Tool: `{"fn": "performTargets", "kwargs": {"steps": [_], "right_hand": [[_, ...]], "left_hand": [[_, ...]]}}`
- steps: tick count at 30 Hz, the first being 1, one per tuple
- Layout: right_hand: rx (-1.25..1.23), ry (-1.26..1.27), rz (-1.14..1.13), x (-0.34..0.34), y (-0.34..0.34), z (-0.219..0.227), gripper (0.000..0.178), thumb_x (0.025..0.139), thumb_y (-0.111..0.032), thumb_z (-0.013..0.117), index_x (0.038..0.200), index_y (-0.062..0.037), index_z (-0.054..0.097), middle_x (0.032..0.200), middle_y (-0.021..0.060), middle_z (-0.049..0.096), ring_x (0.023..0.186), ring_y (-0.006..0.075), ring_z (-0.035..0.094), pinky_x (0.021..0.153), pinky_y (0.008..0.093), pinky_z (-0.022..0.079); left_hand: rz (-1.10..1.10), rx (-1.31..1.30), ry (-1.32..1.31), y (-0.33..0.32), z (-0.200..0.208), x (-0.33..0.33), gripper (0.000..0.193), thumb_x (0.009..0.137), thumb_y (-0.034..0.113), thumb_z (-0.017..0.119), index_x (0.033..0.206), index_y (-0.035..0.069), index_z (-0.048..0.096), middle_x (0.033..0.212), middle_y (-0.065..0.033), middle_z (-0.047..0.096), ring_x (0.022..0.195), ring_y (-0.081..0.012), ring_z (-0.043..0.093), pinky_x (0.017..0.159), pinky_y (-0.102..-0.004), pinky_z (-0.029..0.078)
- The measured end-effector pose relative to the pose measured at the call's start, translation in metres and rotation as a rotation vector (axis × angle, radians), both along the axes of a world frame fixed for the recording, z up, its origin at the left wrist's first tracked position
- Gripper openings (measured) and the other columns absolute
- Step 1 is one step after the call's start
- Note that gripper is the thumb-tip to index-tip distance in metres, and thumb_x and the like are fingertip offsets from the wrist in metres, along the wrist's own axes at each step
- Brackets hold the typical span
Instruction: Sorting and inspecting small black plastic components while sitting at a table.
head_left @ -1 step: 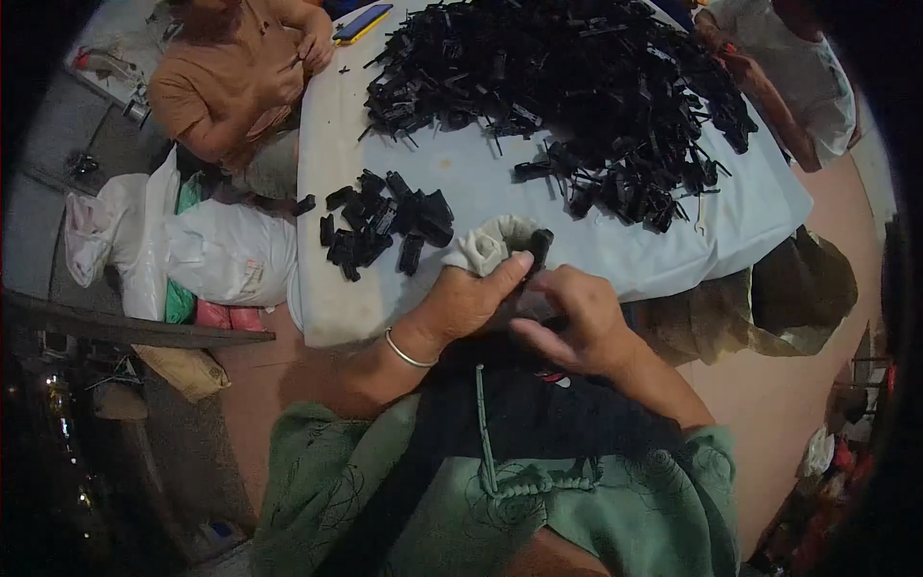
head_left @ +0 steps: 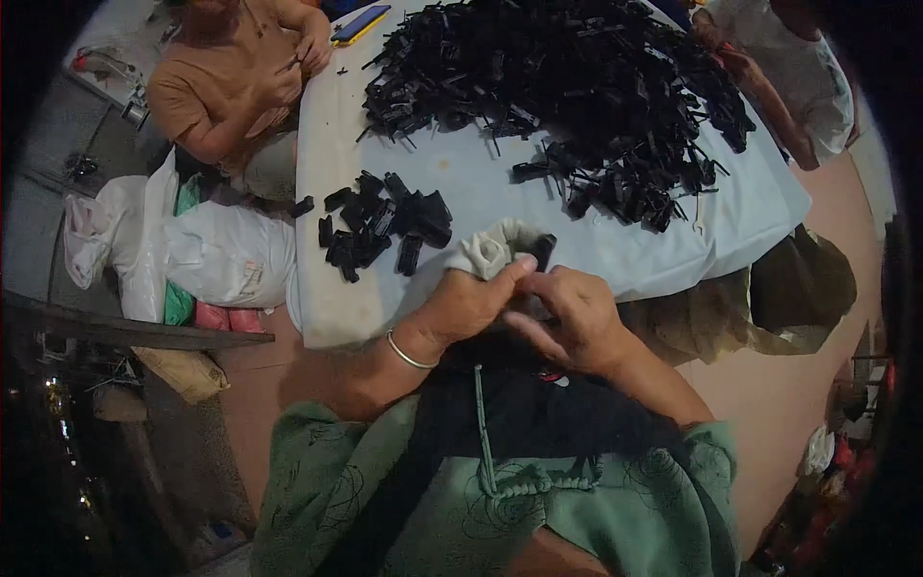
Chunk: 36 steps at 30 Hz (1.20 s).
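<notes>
Hands [head_left: 469,304] [head_left: 582,313] closer together, black part [head_left: 545,250] partly beyond their fingertips [head_left: 524,263].

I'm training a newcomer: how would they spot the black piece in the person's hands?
Find the large table under pale cloth. At its near edge, the left hand has whitish cloth over its fingers, with the slim, plastic-looking black piece sticking up beside the thumb. Unlike the black pieces on the table, it is held.

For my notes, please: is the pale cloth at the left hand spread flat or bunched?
Bunched: the pale cloth shows rounded folds at the left hand, not a flat sheet.
</notes>
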State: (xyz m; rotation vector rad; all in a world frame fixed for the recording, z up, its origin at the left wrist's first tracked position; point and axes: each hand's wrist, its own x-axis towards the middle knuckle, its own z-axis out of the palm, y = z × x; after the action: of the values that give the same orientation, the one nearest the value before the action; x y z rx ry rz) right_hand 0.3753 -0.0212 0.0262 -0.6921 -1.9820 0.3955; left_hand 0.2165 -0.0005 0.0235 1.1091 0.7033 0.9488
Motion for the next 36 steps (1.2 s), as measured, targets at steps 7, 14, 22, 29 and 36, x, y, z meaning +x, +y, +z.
{"fn": "performTargets", "kwargs": {"steps": [7,14,22,29,36], "right_hand": [[-0.189,0.191,-0.090,-0.008,-0.005,-0.002,0.015,0.073,-0.004,0.067,0.076,-0.0029,0.053,0.057,0.0014,0.047,0.049,0.0096,0.045,0.043,0.0243,0.034],[-0.913,0.443,-0.095,0.004,0.007,-0.016,0.024,0.084,-0.015,0.060,0.069,-0.0039,0.046,0.058,-0.0046,0.041,0.056,0.0040,0.036,0.050,0.0200,0.030],[-0.704,0.087,-0.103,0.001,0.004,-0.017,0.027,0.092,-0.021,0.047,0.072,-0.0013,0.049,0.062,-0.0024,0.043,0.061,0.0074,0.038,0.054,0.0250,0.035],[-0.943,0.309,-0.023,-0.002,0.006,-0.026,0.033,0.093,-0.026,0.043,0.073,-0.0016,0.051,0.063,-0.0021,0.044,0.061,0.0067,0.038,0.054,0.0226,0.035],[-0.681,0.004,-0.063,0.016,0.013,-0.016,0.016,0.085,-0.014,0.055,0.085,0.0020,0.058,0.068,0.0074,0.055,0.061,0.0143,0.051,0.057,0.0276,0.042]], "left_hand": [[-0.039,0.007,0.017,0.004,0.000,-0.003,0.033,0.084,-0.001,0.053,0.115,-0.001,0.045,0.098,-0.0060,0.057,0.084,-0.0113,0.055,0.072,-0.0230,0.048],[-0.093,0.041,0.305,-0.004,0.014,-0.008,0.033,0.082,0.002,0.055,0.114,-0.001,0.047,0.090,-0.0032,0.058,0.069,-0.0050,0.053,0.059,-0.0189,0.044],[0.122,0.617,0.697,-0.006,0.012,0.000,0.031,0.079,0.005,0.056,0.109,-0.001,0.051,0.088,-0.0084,0.059,0.075,-0.0135,0.057,0.064,-0.0248,0.046],[0.169,0.657,0.751,-0.012,0.015,0.006,0.031,0.079,0.007,0.058,0.108,0.000,0.050,0.091,-0.0120,0.058,0.078,-0.0183,0.058,0.070,-0.0296,0.047],[0.197,0.092,0.136,0.002,0.004,-0.005,0.032,0.089,0.010,0.050,0.117,0.000,0.039,0.084,-0.0036,0.051,0.066,-0.0044,0.047,0.052,-0.0195,0.041]]}}
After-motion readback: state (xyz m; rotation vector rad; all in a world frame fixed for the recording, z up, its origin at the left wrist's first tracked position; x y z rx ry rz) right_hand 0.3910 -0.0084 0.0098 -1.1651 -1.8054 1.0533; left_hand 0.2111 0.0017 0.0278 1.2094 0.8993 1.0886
